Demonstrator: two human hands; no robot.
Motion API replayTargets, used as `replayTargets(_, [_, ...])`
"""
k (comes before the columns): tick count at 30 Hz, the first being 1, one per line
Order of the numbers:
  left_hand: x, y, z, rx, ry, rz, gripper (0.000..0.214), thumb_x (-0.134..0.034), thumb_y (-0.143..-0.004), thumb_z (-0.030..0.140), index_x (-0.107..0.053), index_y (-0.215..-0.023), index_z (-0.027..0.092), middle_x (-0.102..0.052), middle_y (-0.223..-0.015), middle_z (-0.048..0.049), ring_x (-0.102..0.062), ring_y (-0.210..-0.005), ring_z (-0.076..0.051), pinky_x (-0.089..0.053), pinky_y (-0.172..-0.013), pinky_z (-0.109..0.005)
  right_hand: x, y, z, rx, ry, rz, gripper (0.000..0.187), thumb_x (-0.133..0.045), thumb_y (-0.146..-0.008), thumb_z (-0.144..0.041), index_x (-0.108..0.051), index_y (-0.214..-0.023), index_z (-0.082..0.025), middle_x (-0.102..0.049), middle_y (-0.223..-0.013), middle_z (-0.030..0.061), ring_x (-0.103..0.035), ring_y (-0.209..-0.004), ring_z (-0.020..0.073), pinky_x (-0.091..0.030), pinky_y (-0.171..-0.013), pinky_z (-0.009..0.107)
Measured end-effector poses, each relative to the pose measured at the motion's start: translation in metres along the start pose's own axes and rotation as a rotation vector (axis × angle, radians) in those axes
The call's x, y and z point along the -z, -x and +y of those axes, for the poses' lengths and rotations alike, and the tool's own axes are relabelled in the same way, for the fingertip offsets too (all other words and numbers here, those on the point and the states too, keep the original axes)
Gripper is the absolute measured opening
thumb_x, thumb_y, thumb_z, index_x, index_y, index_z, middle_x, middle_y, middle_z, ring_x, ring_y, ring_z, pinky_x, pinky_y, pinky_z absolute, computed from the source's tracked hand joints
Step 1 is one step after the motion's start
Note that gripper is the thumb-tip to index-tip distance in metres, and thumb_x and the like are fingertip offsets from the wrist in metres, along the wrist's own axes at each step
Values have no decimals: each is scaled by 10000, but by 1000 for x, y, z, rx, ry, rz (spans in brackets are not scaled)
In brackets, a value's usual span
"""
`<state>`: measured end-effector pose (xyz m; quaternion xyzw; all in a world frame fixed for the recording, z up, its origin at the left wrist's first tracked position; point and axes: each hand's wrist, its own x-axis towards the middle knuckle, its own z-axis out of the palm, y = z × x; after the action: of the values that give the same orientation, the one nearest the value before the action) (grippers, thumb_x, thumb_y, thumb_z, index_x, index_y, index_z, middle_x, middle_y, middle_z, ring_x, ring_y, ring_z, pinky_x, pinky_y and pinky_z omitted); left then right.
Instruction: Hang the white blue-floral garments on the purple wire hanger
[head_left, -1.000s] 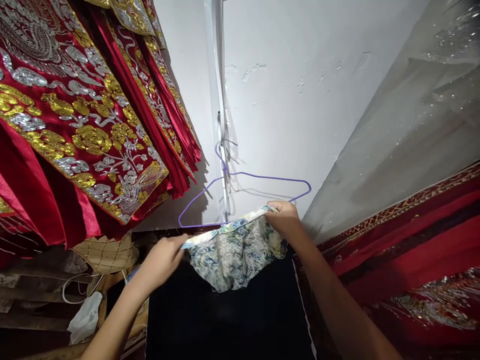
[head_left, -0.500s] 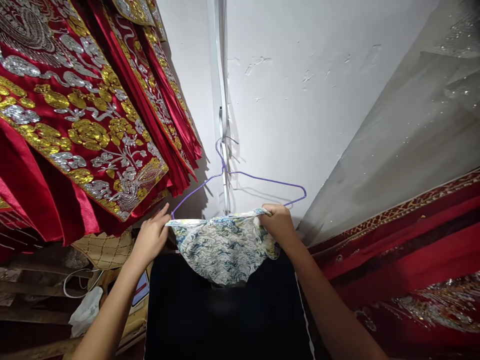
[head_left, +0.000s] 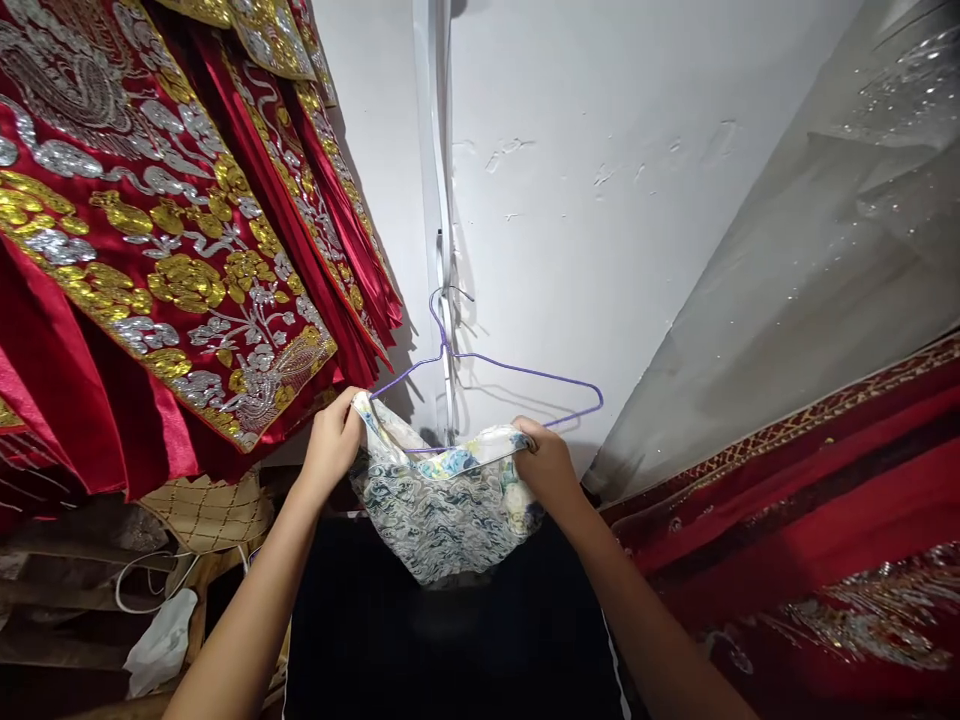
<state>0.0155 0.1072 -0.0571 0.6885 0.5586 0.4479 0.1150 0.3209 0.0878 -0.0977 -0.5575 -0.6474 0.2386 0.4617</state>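
Against the white wall (head_left: 600, 100), a purple wire hanger (head_left: 536, 367) hangs by its hook at the pale upright rail (head_left: 437, 180), and I see both hands working just below it. With the left hand (head_left: 334, 440) I pinch one end of the upper edge of a patterned cloth (head_left: 442, 520) between thumb and fingers; with the right hand (head_left: 547, 460) I grip the other end, fingers curled in. The cloth spans the gap between them, its middle sagging, in front of the dark fabric (head_left: 450, 650) below. Its raised left end covers the hanger's left tip, and I cannot tell whether that tip sits inside; the right corner is bare. From my feed, a red embroidered garment (head_left: 187, 280) fills the left side, sheer glittering fabric (head_left: 772, 250) the right.
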Motion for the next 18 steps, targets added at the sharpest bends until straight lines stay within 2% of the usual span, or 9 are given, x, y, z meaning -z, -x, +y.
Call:
replayTargets(1, [-2,1,0,-6,7,14,275,-415,-943,325,-649,-913,184,-597,-739,7,-535,-687,-144,-389,-630,-207,5,0,1,-15,-10,12,152,-480,-719,-202,-593,-818,-223,-443,-563,-49,-404,-549,137,-285,-539,265])
replayTargets(2, [-2,2,-1,-9,3,28,264,-422,-939,325,-611,-825,180,-524,-673,24,-475,-634,-126,-354,-595,-203,11,0,3,-37,-22,46,341,-503,-713,-202,-628,-1029,-228,-503,-587,-51,-440,-548,143,-310,-542,263])
replayTargets(4, [-1,4,-1,-15,-19,51,272,-440,-927,318,-516,-705,181,-395,-612,42,-377,-580,-105,-297,-558,-209,25,-4,9,-87,-43,159,720,-555,-684,-198,-468,-1398,-225,-587,-648,-46,-490,-545,149,-351,-545,259])
replayTargets(6, [2,6,-1,-23,-34,61,296,-454,-914,311,-434,-647,186,-319,-594,47,-323,-564,-97,-265,-544,-220,39,-13,18,-125,-28,250,967,-605,-654,-199,-247,-1552,-209,-644,-739,-23,-516,-553,146,-385,-552,259])
replayTargets(8, [5,6,1,-34,-27,61,314,-458,-907,308,-385,-625,190,-287,-589,47,-299,-557,-95,-249,-536,-227,49,-28,28,-149,19,235,1072,-636,-629,-197,-157,-1587,-195,-663,-781,-8,-533,-569,146,-409,-566,261])
replayTargets(10, [6,5,2,-43,-17,57,326,-457,-910,311,-369,-620,191,-278,-588,46,-292,-554,-94,-244,-533,-232,55,-44,39,-144,68,131,1036,-630,-622,-192,-225,-1575,-174,-644,-741,-15,-545,-594,153,-422,-589,265])
replayTargets(12, [9,4,2,-48,-26,57,328,-454,-918,314,-384,-623,188,-290,-592,44,-299,-557,-94,-250,-537,-232,57,-57,46,-122,98,50,900,-603,-621,-187,-395,-1495,-150,-601,-684,-28,-542,-612,157,-418,-599,264])
replayTargets(15, [15,3,-1,-40,-90,74,329,-463,-931,331,-453,-641,177,-337,-592,42,-329,-566,-97,-269,-546,-230,61,-58,49,-107,127,49,545,-586,-632,-199,-631,-1174,-167,-515,-645,-47,-472,-584,133,-361,-548,244])
replayTargets(18, [26,-3,-4,-15,-188,107,313,-488,-939,373,-552,-706,174,-424,-588,41,-396,-572,-106,-305,-568,-228,73,-39,39,-87,157,-23,107,-565,-718,-239,-618,-801,-196,-444,-623,-48,-402,-579,116,-284,-510,232])
